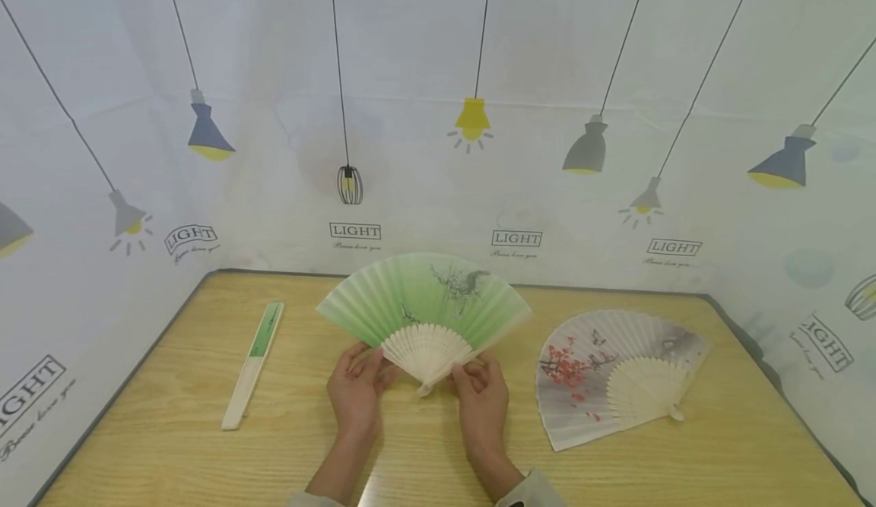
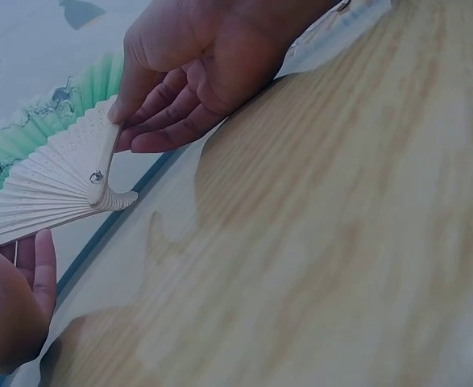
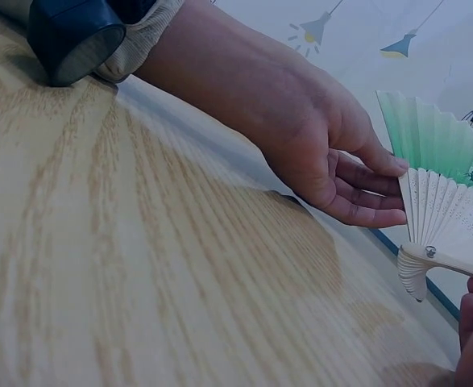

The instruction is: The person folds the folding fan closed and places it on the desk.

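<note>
Plainly, the green folding fan [image 1: 417, 302] is spread wide between the person's two hands, over the bench. Its leaf fans out away from the person, toward the wall behind, and its pivot end points back toward the person; the spread is longest from left to right. The left hand [image 1: 353, 393] pinches its left edge between thumb and fingers, and the right hand [image 1: 482, 397] pinches its right edge the same way.

Left of the green folding fan lies a closed folding fan [image 1: 252, 366], its long axis slanting away from the person, green end farthest. To the right of the green folding fan rests an open blossom-print fan [image 1: 582, 385], its pivot toward the near right.

The bench [image 1: 164, 431] beneath has a pale yellow wood grain. Beyond the green folding fan hangs white wall sheeting [image 1: 411, 134], patterned with pendant lamps and the word "LIGHT".
</note>
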Demonstrator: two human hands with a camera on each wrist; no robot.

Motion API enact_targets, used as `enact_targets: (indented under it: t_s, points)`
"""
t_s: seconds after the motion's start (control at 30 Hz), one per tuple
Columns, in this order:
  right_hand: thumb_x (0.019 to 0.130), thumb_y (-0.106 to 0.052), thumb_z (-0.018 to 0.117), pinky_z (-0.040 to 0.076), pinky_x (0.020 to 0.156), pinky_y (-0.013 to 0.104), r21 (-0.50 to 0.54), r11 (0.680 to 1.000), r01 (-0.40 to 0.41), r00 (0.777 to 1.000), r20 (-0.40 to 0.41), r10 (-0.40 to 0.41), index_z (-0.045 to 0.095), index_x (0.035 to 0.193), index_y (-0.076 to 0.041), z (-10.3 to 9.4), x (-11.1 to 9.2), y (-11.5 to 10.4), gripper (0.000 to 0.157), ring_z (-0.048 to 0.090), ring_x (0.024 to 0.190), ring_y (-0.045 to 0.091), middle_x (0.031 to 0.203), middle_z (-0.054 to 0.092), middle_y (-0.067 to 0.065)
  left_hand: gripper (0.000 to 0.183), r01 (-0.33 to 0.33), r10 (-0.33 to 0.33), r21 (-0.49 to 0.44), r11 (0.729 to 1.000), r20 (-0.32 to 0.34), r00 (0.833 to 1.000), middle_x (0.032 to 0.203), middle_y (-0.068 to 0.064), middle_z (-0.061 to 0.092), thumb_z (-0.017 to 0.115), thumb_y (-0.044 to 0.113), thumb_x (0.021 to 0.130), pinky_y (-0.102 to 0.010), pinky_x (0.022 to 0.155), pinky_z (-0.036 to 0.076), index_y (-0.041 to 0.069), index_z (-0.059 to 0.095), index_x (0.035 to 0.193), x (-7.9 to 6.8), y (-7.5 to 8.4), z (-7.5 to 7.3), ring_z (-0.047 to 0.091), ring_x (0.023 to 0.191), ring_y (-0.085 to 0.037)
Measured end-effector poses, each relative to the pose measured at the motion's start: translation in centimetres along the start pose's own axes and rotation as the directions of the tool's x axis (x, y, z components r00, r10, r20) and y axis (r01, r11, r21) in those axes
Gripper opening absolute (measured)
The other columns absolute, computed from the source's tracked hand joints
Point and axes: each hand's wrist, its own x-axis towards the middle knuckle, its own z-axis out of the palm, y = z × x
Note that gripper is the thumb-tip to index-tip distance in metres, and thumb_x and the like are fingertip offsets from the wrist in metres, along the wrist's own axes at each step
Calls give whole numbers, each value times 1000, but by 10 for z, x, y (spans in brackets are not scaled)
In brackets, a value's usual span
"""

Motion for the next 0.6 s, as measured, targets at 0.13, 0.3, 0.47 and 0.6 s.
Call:
enact_targets:
  t_s: [0.13,0.3,0.47,0.6]
  points:
    - [90,-1,65,59,76,37,-1,1000,11,1000,8,-11,53,125,-1,0,0,-1,37,64,84,35,93,62,20,25,-1,1,-5,1000,-4,1000,99,-19,68,61,3,92,-44,80,57,-5,54,116,0,0,0,68,85,-27]
    - [89,-1,65,59,75,37,0,1000,12,1000,18,-12,54,123,0,-1,1,1,35,64,84,34,92,61,20,24,-11,11,0,1000,-6,1000,98,-18,66,63,3,92,-43,78,58,-5,56,113,1,-1,1,68,83,-25]
    - [89,0,66,59,75,36,7,1000,4,1000,17,-4,54,123,1,-1,1,2,36,64,83,32,90,60,19,25,-12,12,12,1000,-2,1000,97,-16,65,63,4,91,-42,78,58,-5,57,113,0,-1,0,67,83,-24]
    - [89,-1,67,59,76,37,8,1000,-1,1000,22,1,55,123,0,0,1,1,37,64,84,31,91,61,18,28,-9,9,24,1000,7,1000,96,-16,65,64,5,91,-42,78,58,-6,56,115,0,0,0,67,83,-24]
